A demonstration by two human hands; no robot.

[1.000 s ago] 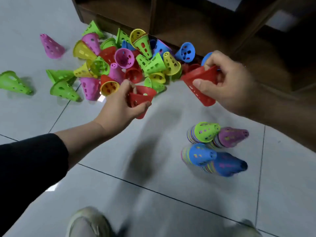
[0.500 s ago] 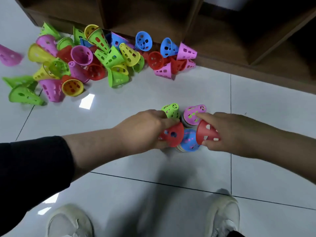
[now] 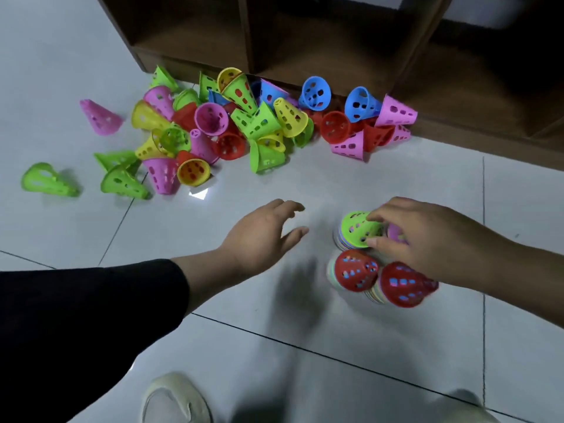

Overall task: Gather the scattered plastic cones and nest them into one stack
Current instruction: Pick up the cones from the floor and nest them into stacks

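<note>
Several nested stacks stand close together on the floor at the right. One is topped by a green cone (image 3: 358, 228); two are topped by red cones (image 3: 355, 270) (image 3: 403, 283). A pink-topped stack (image 3: 396, 234) is mostly hidden under my right hand (image 3: 427, 239), which hovers over the stacks with loosely spread fingers. Its forefinger and thumb lie at the green cone's edge and hold nothing. My left hand (image 3: 265, 236) is empty, fingers extended, left of the stacks. The loose pile of cones (image 3: 244, 126) lies further back.
A dark wooden shelf unit (image 3: 335, 41) stands right behind the pile. A stray pink cone (image 3: 100, 117) and a green cone (image 3: 45, 180) lie off to the left. My shoe (image 3: 177, 398) is at the bottom edge, on grey floor tiles.
Each hand carried a red cone from the pile and set it on a blue-topped stack. Both hands have let go, and the left hand has drawn away to the left.
</note>
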